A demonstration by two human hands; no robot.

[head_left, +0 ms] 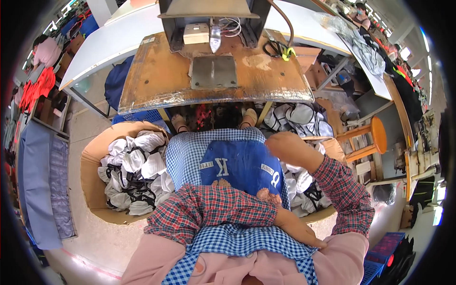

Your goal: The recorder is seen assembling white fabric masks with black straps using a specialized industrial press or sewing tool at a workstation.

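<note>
My left arm, in a red-and-green plaid oversleeve, crosses my body. My left hand rests against the upper part of my right arm, its fingers closed on the pink sleeve. Bent up at the elbow, my right arm brings my right hand above the right side of my lap. That hand is curled like a fist, the fingertips turned out of sight, with nothing showing in it. Below lies my blue-and-white checked apron with a solid blue printed panel.
Cardboard boxes of white, black-edged fabric pieces flank me, the left box rounded. Ahead stands a worn wooden worktable with a metal plate, a machine housing and black-and-yellow snips. An orange stool stands right. Other people work farther off.
</note>
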